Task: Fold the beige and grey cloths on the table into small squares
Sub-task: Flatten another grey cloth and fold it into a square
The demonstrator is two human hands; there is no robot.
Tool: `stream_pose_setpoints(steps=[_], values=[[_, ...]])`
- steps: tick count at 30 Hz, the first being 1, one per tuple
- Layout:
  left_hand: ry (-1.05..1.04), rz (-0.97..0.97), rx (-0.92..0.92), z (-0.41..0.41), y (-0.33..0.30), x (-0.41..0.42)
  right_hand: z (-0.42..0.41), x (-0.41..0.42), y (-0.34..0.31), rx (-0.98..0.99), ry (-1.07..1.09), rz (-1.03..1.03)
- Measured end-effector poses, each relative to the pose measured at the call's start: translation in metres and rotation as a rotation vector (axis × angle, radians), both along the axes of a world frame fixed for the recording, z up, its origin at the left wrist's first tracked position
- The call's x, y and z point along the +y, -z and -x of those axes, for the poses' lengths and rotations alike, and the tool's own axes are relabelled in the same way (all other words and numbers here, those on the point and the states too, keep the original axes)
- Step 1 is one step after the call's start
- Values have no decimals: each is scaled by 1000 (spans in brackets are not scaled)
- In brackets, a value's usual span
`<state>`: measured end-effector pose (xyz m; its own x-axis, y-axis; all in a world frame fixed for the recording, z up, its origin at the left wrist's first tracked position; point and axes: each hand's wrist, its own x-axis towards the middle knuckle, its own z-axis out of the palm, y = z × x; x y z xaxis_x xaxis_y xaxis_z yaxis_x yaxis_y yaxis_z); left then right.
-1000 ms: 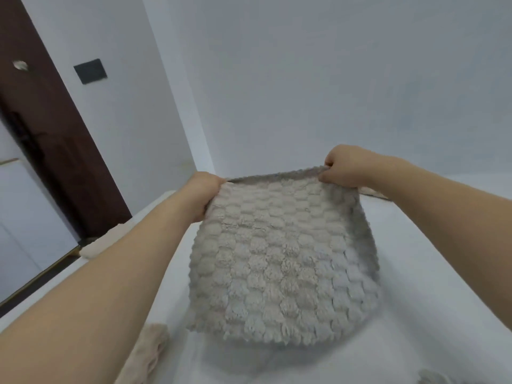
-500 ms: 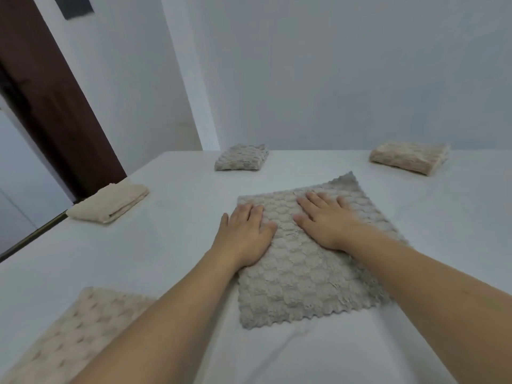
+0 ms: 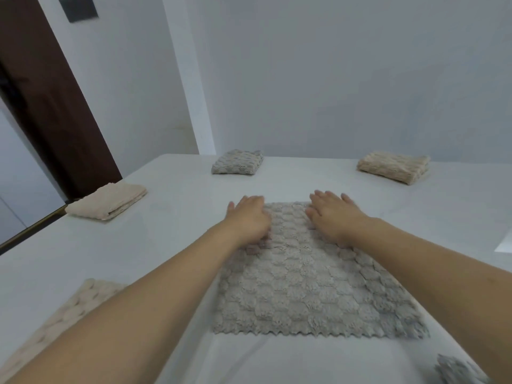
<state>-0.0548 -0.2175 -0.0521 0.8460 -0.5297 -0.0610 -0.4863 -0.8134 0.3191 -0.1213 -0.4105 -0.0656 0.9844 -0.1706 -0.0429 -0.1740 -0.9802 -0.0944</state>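
A grey textured cloth (image 3: 307, 284) lies spread flat and square on the white table (image 3: 171, 239) in front of me. My left hand (image 3: 249, 217) rests palm down on its far left corner, fingers apart. My right hand (image 3: 332, 214) presses flat on the far right part of the cloth, fingers spread. An unfolded beige cloth (image 3: 55, 320) lies at the near left, partly under my left forearm. Neither hand grips anything.
Folded cloths sit around the table: a grey one (image 3: 238, 162) at the back centre, a beige one (image 3: 393, 167) at the back right, a beige one (image 3: 108, 200) at the left edge. Another grey cloth (image 3: 460, 372) peeks in at the bottom right. A dark door stands on the left.
A second ago both hands held the grey cloth up by its top corners. It was then laid on the table, and my flat hands have slid toward its far edge, squaring it.
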Motion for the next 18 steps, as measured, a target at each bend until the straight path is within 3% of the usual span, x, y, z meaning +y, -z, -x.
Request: stream_pose_setpoints(steps=[2, 7, 18], values=[[66, 108, -8, 3, 1, -22, -7, -5, 8, 5, -6, 0], [86, -60, -122, -3, 46, -39, -13, -11, 33, -14, 16, -25], [82, -83, -128, -9, 46, -42, -17, -15, 34, -25, 30, -24]])
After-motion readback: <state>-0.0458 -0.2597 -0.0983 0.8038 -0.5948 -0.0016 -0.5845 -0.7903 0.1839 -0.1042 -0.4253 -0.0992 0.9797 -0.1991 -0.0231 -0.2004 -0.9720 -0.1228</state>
